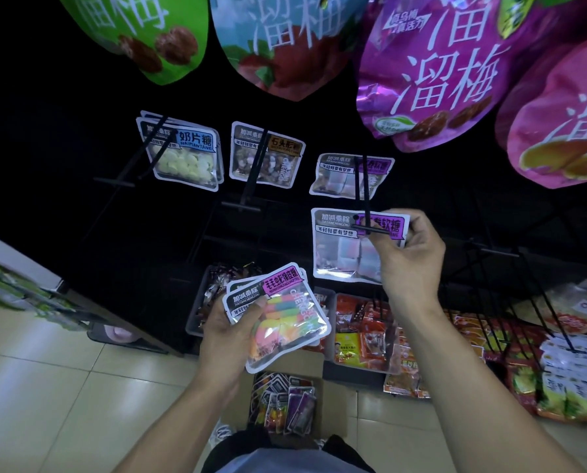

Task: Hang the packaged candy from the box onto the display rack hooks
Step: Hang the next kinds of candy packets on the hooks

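A dark shop display rack with thin black hooks stands over a pale tiled floor. At centre, the right hand pinches a clear purple-labelled candy packet at its top edge against a black hook. At 7 o'clock from it, the left hand grips a stack of rainbow-candy packets. An open cardboard box of packets sits at 6 o'clock.

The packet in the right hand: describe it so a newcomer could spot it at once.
Start at the black display rack under the big purple hanging bag. On its rightmost filled hook, below a matching packet further back, hangs the packet that the right hand pinches. Unlike its neighbours, it has a purple label and pale cubes inside.
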